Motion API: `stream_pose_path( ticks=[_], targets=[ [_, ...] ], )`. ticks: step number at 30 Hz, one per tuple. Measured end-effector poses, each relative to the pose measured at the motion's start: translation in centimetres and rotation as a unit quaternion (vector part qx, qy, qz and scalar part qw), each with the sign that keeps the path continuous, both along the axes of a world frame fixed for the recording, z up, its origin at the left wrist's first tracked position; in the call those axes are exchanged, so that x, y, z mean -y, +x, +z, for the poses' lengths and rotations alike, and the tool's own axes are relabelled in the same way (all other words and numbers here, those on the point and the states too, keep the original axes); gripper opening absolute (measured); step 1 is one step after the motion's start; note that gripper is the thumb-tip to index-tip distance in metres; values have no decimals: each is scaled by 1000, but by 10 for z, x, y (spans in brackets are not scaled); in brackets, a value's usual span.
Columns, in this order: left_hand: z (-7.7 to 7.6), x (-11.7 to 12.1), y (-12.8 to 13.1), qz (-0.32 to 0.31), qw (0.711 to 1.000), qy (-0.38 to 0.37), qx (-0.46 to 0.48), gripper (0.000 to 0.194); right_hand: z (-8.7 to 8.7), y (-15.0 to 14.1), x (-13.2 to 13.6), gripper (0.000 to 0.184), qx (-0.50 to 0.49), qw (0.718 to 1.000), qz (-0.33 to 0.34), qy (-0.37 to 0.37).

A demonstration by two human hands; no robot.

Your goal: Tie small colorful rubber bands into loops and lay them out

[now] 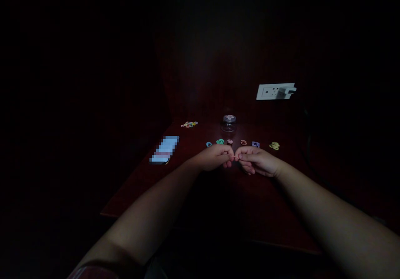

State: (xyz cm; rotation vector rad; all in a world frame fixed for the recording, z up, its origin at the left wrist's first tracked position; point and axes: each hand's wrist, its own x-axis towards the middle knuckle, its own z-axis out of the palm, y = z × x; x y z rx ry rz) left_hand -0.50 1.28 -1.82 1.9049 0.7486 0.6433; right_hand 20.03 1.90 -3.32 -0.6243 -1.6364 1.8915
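Over the middle of the dark red table, my left hand (216, 156) and my right hand (258, 160) nearly meet, fingertip to fingertip. Each pinches one side of a small pinkish-orange hair tie (236, 158), mostly hidden by the fingers. Just beyond them runs a row of little hair tie groups: blue (209, 144), green (220, 142), pink (230, 141), orange-red (243, 142), purple (255, 144) and yellow (274, 146). A mixed-colour pile of hair ties (189, 124) lies farther back at the left.
A clear lidded jar (229, 123) stands behind the row. At the left edge of the table (140, 191) lies a phone (165, 149) with its screen lit and blurred out. A white wall socket (275, 91) holds a plug at the back right. The surroundings are very dark.
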Motion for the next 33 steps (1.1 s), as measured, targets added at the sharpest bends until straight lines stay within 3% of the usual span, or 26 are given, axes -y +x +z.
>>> stream_pose_path(
  ticks=[8,16,21,27,33],
  targets=[
    [0,1,2,18,999,28,6,10,0,0,1,11,1,1000,15,22],
    [1,0,2,-17,999,26,9,13,0,-1,2,10,-48,995,76,-52],
    [2,0,3,-11,999,28,20,13,0,-3,2,9,-78,989,108,-62],
    [-1,-1,3,16,996,15,82,12,0,-3,-1,11,-88,995,32,-31],
    [-5,-3,3,62,994,76,45,23,-1,-8,-3,15,-96,993,-70,1]
  ],
)
